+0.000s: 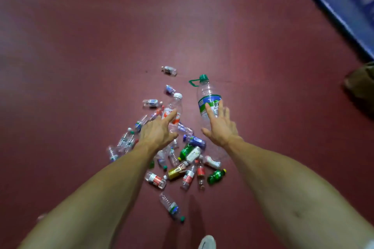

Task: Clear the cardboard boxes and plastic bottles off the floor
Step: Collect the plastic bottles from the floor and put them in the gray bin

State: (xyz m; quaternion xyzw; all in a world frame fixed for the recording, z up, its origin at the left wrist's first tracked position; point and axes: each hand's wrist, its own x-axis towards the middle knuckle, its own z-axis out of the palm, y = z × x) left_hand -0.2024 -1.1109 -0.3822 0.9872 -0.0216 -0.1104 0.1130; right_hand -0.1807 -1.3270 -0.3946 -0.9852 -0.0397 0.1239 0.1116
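Several plastic bottles [182, 159] lie heaped on the dark red floor [81, 56] below both outstretched arms. My left hand [156, 133] reaches forward with straight fingers, its fingertips touching a clear bottle with a white cap and red label [174, 105]. My right hand [220, 125] is spread wide, fingers straight, lying over a large clear bottle with a green cap and blue-green label [207, 95]. Neither hand curls round its bottle. A few single bottles [169, 70] lie farther out, and another one [172, 207] sits near my feet. No cardboard box is plainly visible.
A blue banner or mat with white lettering [348, 2] runs along the floor's top right edge. A blurred brown bag-like object [360, 89] sits at the right edge. The toe of a white shoe [206, 242] shows at the bottom.
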